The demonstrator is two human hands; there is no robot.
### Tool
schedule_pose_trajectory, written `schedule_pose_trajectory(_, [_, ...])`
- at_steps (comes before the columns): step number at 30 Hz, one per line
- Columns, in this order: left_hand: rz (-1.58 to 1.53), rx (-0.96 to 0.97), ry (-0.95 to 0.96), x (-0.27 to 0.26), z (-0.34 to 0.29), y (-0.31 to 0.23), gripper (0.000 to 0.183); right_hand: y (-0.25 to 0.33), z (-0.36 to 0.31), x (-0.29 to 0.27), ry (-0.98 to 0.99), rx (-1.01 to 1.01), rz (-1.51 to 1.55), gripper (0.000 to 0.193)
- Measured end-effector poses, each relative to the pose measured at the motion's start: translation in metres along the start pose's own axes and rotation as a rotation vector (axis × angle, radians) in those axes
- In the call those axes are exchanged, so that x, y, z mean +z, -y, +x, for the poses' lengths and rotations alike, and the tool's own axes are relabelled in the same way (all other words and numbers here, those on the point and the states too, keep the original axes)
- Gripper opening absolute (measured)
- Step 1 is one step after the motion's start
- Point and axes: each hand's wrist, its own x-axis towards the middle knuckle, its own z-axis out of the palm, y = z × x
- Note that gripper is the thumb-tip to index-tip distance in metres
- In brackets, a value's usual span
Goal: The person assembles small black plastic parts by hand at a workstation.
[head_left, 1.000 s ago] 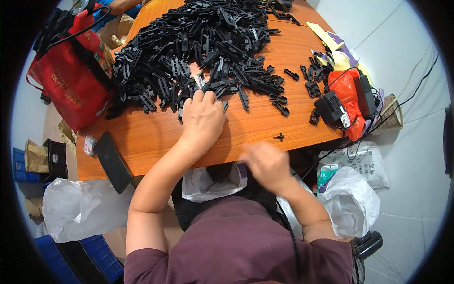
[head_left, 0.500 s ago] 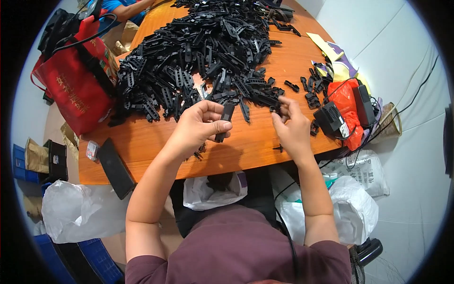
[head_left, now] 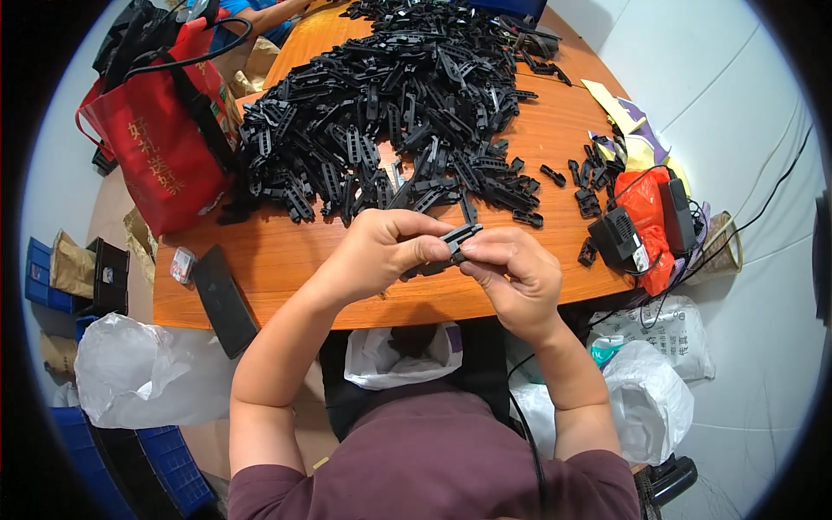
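My left hand is closed around a narrow black plastic part, held above the front of the wooden table. Against its right end press the fingers of my right hand, thumb and forefinger pinched together. Whether a second small piece sits between the right fingertips is hidden. Just beyond my hands spreads a big heap of similar black plastic parts, many slotted and elongated.
A red bag stands at the left. Near the front left edge lie a dark phone-like slab and a small clear box. Black adapters and an orange plastic bag sit at the right. A white bag hangs open at my lap.
My right hand has left the edge of the heap and come in to meet the left one. Both now grip the black plastic part, which has turned from upright to slanted.
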Motion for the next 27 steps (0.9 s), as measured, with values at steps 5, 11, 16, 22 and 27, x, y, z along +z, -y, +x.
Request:
schedule_pose_trajectory(5, [0.553, 0.431, -0.049, 0.005, -0.009, -0.012, 0.039, 0.002, -0.008, 0.001, -0.044, -0.032, 0.0, 0.018])
schedule_pose_trajectory(11, [0.688, 0.553, -0.081, 0.01, -0.016, -0.009, 0.048, 0.005, -0.013, 0.002, -0.059, -0.025, -0.051, 0.029])
schedule_pose_trajectory(16, [0.741, 0.594, -0.151, 0.013, -0.014, 0.003, 0.036, 0.008, -0.006, 0.005, 0.065, 0.118, -0.11, 0.033])
schedule_pose_trajectory(22, [0.591, 0.452, 0.079, 0.01, -0.019, 0.005, 0.038, 0.013, -0.026, -0.003, 0.086, 0.184, -0.165, 0.025])
schedule_pose_trajectory(27, [0.862, 0.354, -0.273, -0.022, -0.001, 0.029, 0.021, 0.006, -0.07, -0.003, 0.366, 0.154, -0.324, 0.021])
